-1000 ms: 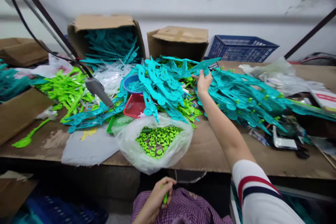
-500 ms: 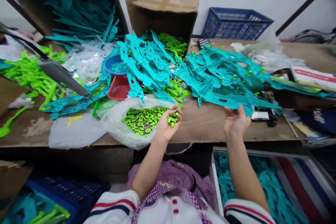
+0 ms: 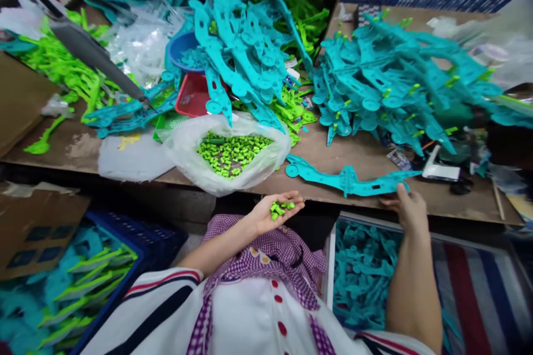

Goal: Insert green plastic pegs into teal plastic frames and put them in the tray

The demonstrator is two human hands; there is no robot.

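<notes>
My left hand (image 3: 272,212) is turned palm up below the table's edge, cupped around several small green plastic pieces (image 3: 278,209). My right hand (image 3: 407,206) pinches the right end of a long turquoise plastic part (image 3: 333,178) with its thumb and fingers. That part lies level along the table's front edge, apart from the pile behind it. Just beyond my left hand, a clear plastic bag (image 3: 189,169) stands open with many more of the same green pieces inside. A heap of turquoise parts (image 3: 375,77), some fitted with green bits, rises behind the part.
Another turquoise pile (image 3: 241,61) stands behind the bag, beside a blue bowl (image 3: 177,50) and a red tray (image 3: 194,97). A grey lamp arm (image 3: 95,58) slants over the left side. Below the table are a blue crate (image 3: 145,244) and a bin of turquoise parts (image 3: 362,272).
My right hand has drawn the turquoise part away from the heap, toward me. My left hand has moved back from the bag, its fingers more spread. The view has tilted downward.
</notes>
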